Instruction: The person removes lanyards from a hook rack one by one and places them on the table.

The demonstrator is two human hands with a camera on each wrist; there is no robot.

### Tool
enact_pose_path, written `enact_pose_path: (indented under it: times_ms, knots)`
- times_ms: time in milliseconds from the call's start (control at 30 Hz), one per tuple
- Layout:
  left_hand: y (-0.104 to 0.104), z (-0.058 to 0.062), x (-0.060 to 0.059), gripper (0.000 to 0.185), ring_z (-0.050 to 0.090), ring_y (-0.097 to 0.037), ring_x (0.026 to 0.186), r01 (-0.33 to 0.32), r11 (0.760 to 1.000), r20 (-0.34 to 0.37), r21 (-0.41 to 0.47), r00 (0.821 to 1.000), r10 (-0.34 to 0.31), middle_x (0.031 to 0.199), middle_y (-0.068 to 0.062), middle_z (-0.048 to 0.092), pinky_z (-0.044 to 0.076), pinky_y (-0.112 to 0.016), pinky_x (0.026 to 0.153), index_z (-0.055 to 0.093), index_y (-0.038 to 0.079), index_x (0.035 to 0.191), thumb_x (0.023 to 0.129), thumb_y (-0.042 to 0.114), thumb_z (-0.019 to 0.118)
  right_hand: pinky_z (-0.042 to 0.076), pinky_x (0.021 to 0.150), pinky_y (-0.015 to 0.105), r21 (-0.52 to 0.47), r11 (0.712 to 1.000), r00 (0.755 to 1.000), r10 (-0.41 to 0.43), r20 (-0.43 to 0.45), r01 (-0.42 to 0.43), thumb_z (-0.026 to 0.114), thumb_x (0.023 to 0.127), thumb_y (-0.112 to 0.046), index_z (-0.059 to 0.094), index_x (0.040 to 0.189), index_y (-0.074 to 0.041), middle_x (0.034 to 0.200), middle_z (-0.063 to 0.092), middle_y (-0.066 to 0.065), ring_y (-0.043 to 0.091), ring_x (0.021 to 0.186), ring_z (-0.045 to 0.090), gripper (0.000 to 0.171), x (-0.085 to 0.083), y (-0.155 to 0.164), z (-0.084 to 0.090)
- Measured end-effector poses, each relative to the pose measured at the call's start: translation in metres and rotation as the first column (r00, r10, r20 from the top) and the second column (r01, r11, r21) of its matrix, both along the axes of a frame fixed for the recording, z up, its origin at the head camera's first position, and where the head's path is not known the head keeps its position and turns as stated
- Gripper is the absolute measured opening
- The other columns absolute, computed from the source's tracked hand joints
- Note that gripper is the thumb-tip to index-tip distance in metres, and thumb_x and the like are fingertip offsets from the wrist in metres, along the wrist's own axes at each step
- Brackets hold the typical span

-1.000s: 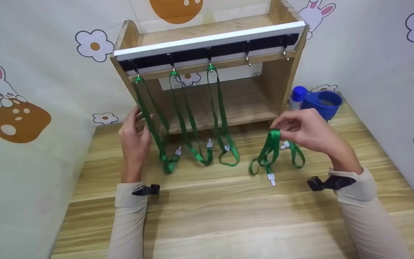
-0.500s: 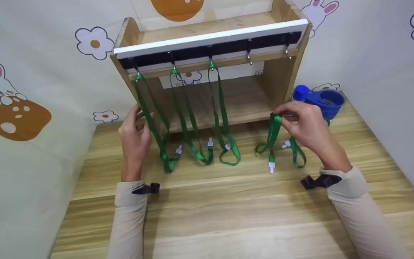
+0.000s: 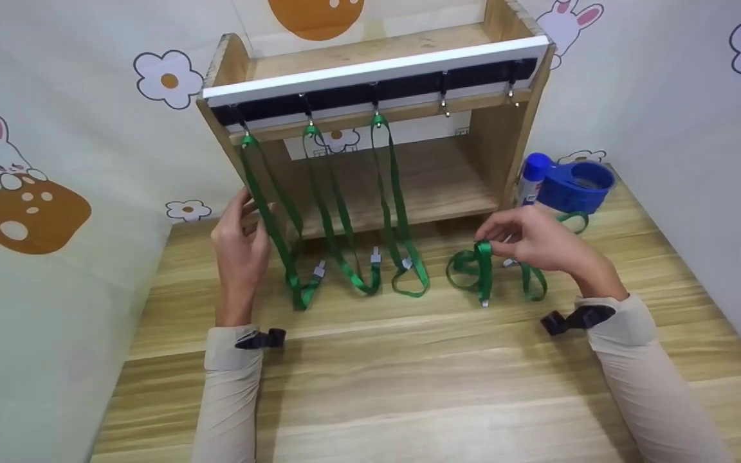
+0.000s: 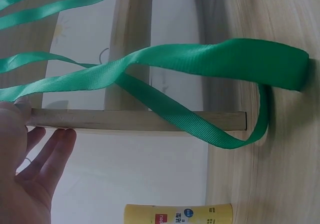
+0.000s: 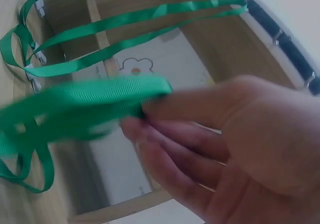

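My right hand [image 3: 525, 239] pinches a folded green lanyard [image 3: 484, 270] between thumb and fingertips, low over the table; in the right wrist view this lanyard [image 5: 100, 101] is blurred. Another green lanyard [image 3: 533, 283] lies partly hidden beneath that hand. Three green lanyards hang from hooks on the wooden shelf [image 3: 505, 148]: a left one [image 3: 264, 212], a middle one [image 3: 327, 218] and a right one [image 3: 398, 199]. With thumb and fingers on either side, my left hand [image 3: 240, 247] holds the shelf's left side panel [image 4: 135, 120], beside the leftmost lanyard [image 4: 185, 59].
Two hooks at the right of the black strip [image 3: 409, 80] bear nothing. A blue tape dispenser [image 3: 579, 186] and a blue-capped glue stick [image 3: 533, 177] stand right of the shelf. A yellow glue stick [image 4: 177, 214] shows in the left wrist view. Patterned walls enclose the table [image 3: 370, 386].
My right hand rises with the lanyard, then comes down again, so the lanyard now bunches near the tabletop. The left hand and the hanging lanyards stay put.
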State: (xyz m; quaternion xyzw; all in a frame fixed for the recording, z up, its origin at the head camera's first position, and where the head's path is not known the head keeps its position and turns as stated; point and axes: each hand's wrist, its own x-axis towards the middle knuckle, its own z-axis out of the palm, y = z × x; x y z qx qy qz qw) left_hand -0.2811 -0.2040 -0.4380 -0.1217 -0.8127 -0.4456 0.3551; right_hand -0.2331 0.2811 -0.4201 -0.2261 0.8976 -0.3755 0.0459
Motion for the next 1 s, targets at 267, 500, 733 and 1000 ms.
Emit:
enact_pose_path:
  times_ms: [267, 500, 733, 1000]
  knots:
    - [-0.001, 0.001, 0.000, 0.045, 0.078, -0.022, 0.117, -0.003, 1.000, 0.014, -0.012, 1.000, 0.003, 0.137, -0.008, 0.075, 0.066, -0.027, 0.092, 0.066, 0.008, 0.145, 0.104, 0.025, 0.075, 0.067, 0.082, 0.025, -0.137, 0.988, 0.943, 0.111, 0.315, -0.070, 0.072, 0.095, 0.004, 0.075, 0.118, -0.002, 0.103, 0.081, 0.015, 0.016, 0.088, 0.077, 0.023, -0.015, 0.014, -0.027]
    - [-0.002, 0.001, 0.001, 0.047, 0.077, -0.020, 0.120, -0.007, 1.000, 0.025, -0.001, 1.000, 0.007, 0.139, -0.008, 0.075, 0.067, -0.035, 0.094, 0.066, 0.008, 0.145, 0.104, 0.030, 0.075, 0.063, 0.063, 0.028, -0.074, 0.991, 0.907, -0.075, 0.415, 0.115, 0.070, 0.099, -0.002, 0.066, 0.119, 0.005, 0.085, 0.076, 0.011, 0.016, 0.070, 0.070, 0.021, -0.018, 0.009, -0.036]
    - [-0.002, 0.002, 0.000, 0.043, 0.077, -0.019, 0.119, 0.007, 1.000, 0.002, 0.014, 1.000, -0.007, 0.136, -0.003, 0.076, 0.066, -0.022, 0.090, 0.069, 0.012, 0.143, 0.102, 0.024, 0.078, 0.063, 0.058, 0.027, -0.030, 0.987, 0.960, -0.146, 0.238, 0.157, 0.069, 0.096, 0.004, 0.073, 0.109, 0.006, 0.086, 0.078, 0.018, 0.019, 0.068, 0.073, 0.014, -0.022, 0.003, -0.048]
    - [0.000, 0.002, 0.000, 0.043, 0.077, -0.017, 0.119, 0.019, 1.000, 0.008, 0.015, 1.000, -0.019, 0.137, -0.001, 0.075, 0.067, -0.026, 0.091, 0.069, 0.015, 0.143, 0.103, 0.024, 0.077, 0.056, 0.059, 0.022, 0.037, 0.983, 0.978, -0.182, 0.098, 0.179, 0.067, 0.096, 0.008, 0.081, 0.107, -0.001, 0.095, 0.079, 0.018, 0.019, 0.069, 0.070, 0.020, -0.024, 0.001, -0.059]
